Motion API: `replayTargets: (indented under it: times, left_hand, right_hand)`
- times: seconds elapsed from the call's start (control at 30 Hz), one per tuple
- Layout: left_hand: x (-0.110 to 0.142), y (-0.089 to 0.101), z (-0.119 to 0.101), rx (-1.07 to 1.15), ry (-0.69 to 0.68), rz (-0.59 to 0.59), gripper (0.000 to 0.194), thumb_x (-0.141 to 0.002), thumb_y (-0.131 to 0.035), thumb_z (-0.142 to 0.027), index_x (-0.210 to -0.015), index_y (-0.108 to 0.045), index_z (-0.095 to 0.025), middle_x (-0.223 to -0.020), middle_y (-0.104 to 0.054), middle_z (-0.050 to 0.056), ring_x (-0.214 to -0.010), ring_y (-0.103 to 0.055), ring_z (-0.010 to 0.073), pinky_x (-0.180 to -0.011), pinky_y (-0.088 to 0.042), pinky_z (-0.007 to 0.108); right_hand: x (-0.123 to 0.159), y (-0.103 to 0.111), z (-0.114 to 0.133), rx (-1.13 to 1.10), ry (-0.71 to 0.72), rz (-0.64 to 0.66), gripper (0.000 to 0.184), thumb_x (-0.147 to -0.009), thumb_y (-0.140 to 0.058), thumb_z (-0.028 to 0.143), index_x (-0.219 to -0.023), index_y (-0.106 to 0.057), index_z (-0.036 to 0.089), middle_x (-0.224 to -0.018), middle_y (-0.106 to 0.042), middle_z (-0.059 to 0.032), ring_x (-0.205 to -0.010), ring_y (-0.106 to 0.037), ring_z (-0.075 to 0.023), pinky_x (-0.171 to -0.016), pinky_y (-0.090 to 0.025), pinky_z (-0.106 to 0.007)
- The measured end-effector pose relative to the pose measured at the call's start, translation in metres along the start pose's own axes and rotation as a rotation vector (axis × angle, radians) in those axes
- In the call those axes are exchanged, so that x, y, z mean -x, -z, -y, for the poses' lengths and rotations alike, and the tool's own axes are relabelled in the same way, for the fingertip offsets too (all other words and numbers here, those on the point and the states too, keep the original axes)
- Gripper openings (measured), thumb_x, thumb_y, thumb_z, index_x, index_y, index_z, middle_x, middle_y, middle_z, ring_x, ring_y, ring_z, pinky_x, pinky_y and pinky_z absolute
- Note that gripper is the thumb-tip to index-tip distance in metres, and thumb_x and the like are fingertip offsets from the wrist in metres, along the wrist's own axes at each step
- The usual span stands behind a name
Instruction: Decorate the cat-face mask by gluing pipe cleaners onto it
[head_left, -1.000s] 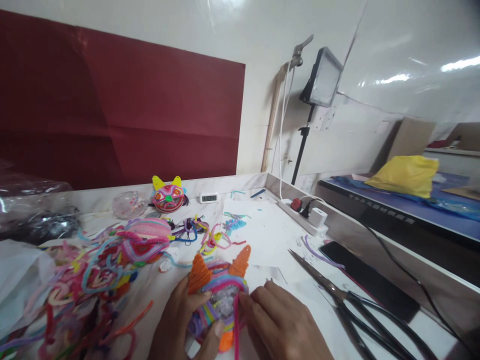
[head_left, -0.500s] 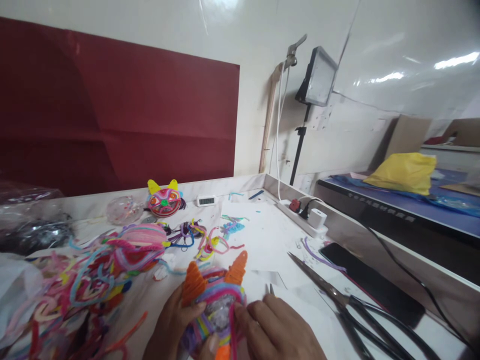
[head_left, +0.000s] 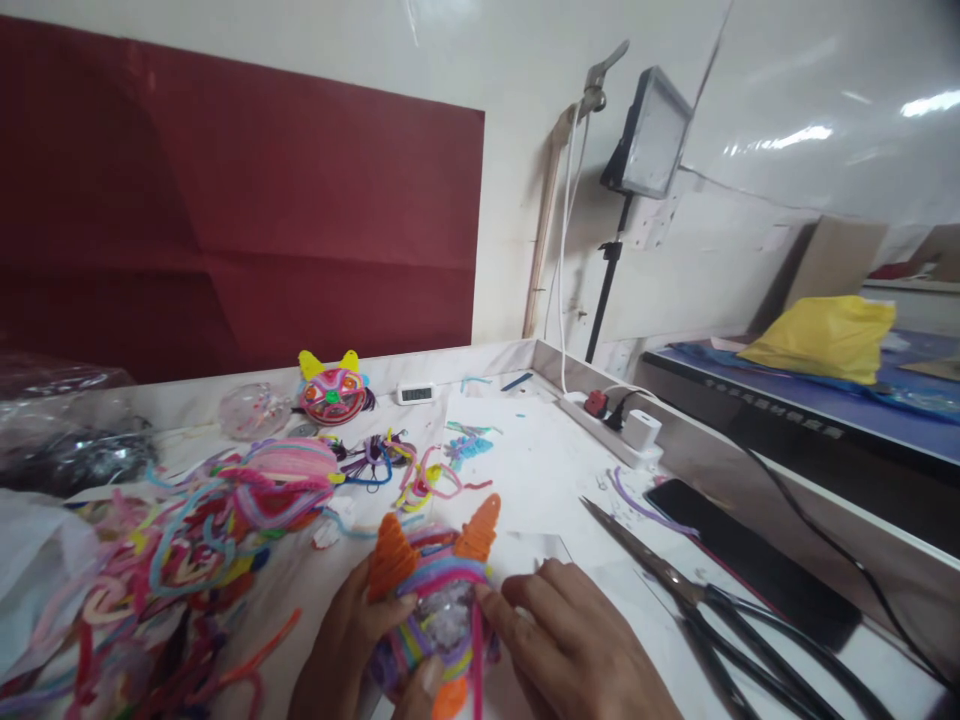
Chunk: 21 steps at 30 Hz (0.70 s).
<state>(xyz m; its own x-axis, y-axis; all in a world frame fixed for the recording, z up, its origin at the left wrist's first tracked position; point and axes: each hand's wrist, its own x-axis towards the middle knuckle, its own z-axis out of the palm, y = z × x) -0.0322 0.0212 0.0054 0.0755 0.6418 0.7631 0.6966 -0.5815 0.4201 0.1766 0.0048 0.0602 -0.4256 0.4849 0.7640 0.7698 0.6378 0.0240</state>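
My left hand (head_left: 352, 640) is wrapped around the left side of a round craft piece with orange ears (head_left: 400, 640), its thumb at the lower front. Bands of coloured pipe cleaner ring the piece, and its clear middle shows silvery filling. My right hand (head_left: 574, 640) is at the right side, fingers bent, with the index fingertip pressing the top of a magenta pipe cleaner (head_left: 478, 660) that hangs down the front. An orange tab (head_left: 450, 699) shows at the bottom. Thin tips just above my right hand are too small to identify; I cannot tell whether they are held.
Large scissors (head_left: 686, 590) and a black phone (head_left: 750, 560) lie to the right. Loose pipe cleaners (head_left: 187, 590) heap up on the left beside a pink craft piece (head_left: 292, 465). A yellow-eared craft piece (head_left: 334, 395), a small clock (head_left: 415, 393) and a power strip (head_left: 611, 430) stand farther back.
The camera view has shifted slightly. My right index finger has moved up along the magenta pipe cleaner, and more of its hanging length shows. My left hand keeps its hold.
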Motion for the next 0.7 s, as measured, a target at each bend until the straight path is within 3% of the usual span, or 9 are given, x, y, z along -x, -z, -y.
replayTargets:
  times: [0.17, 0.33, 0.4, 0.5, 0.7]
  left_hand:
    - [-0.005, 0.005, -0.002, 0.025, -0.026, 0.038, 0.015, -0.089, -0.052, -0.028, -0.103, -0.057, -0.027, -0.13, -0.059, 0.011, -0.119, -0.063, 0.0283, -0.092, -0.059, 0.04]
    - [-0.007, 0.01, 0.003, -0.017, -0.119, 0.122, 0.024, -0.085, -0.059, -0.026, -0.108, -0.055, -0.027, -0.128, -0.059, 0.013, -0.115, -0.065, 0.0294, -0.089, -0.061, 0.04]
    - [-0.006, 0.009, 0.004, -0.005, -0.095, 0.114, 0.023, -0.084, -0.058, -0.026, -0.107, -0.056, -0.027, -0.125, -0.061, 0.012, -0.112, -0.067, 0.0286, -0.086, -0.062, 0.038]
    - [-0.004, 0.008, 0.004, 0.005, -0.029, 0.081, 0.019, -0.085, -0.057, -0.027, -0.104, -0.058, -0.026, -0.127, -0.061, 0.012, -0.113, -0.067, 0.0285, -0.086, -0.062, 0.037]
    - [-0.006, 0.015, 0.007, -0.074, -0.157, 0.155, 0.024, -0.085, -0.06, -0.028, -0.109, -0.055, -0.025, -0.125, -0.061, 0.014, -0.112, -0.067, 0.0275, -0.086, -0.062, 0.035]
  right_hand:
    - [-0.005, 0.005, 0.002, -0.032, 0.047, -0.137, 0.028, -0.102, -0.043, 0.011, -0.09, -0.068, 0.012, -0.072, -0.067, -0.0059, -0.06, -0.055, -0.0163, -0.052, -0.042, -0.031]
    - [-0.011, 0.012, 0.004, 0.141, 0.236, -0.107, 0.024, -0.096, -0.05, 0.005, -0.085, -0.069, 0.015, -0.075, -0.075, -0.0032, -0.058, -0.06, -0.0158, -0.052, -0.045, -0.03]
    - [-0.009, 0.009, 0.004, 0.188, 0.273, -0.128, 0.022, -0.094, -0.052, 0.004, -0.085, -0.069, 0.016, -0.075, -0.075, -0.0026, -0.06, -0.063, -0.0161, -0.053, -0.049, -0.03]
    - [-0.002, 0.005, 0.003, 0.207, 0.29, -0.106, 0.02, -0.094, -0.055, 0.006, -0.086, -0.07, 0.016, -0.078, -0.076, -0.0039, -0.067, -0.069, -0.0183, -0.057, -0.056, -0.031]
    - [0.01, 0.009, 0.004, 0.227, 0.239, -0.071, 0.013, -0.094, -0.062, 0.012, -0.099, -0.073, 0.017, -0.096, -0.079, -0.0081, -0.085, -0.076, -0.0222, -0.07, -0.065, -0.031]
